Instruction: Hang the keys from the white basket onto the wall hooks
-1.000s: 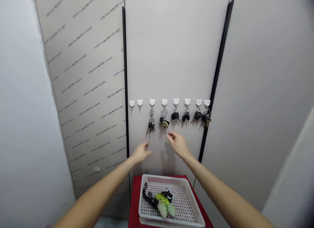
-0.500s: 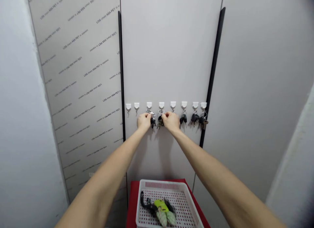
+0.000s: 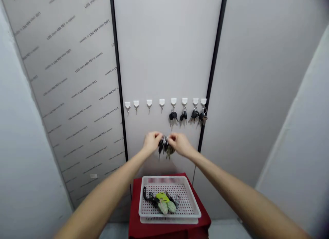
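My left hand (image 3: 152,141) is closed, pinching a bunch of black-headed keys (image 3: 160,149) by its top. Just beside it, my right hand (image 3: 180,144) pinches a second bunch of keys (image 3: 170,151), some of them brass-coloured. Both bunches dangle close together in front of the white panel, below the row of hooks and above the basket. Whether the two bunches touch I cannot tell. Bare white hooks (image 3: 149,103) line the left part of the row. On the right part, black-headed keys (image 3: 183,116) hang from several more hooks.
A white perforated basket (image 3: 169,216) rests on a red-covered stand (image 3: 134,211) below my hands. Inside lie a yellow-green item (image 3: 162,197), pale green leaf-like pieces (image 3: 167,207) and dark key-like items (image 3: 151,199). Black vertical strips (image 3: 119,76) edge the panel on both sides.
Both hands have come down from the hooks, each bringing a key bunch off its hook. The two middle-left hooks now show bare. The view has tilted downward.
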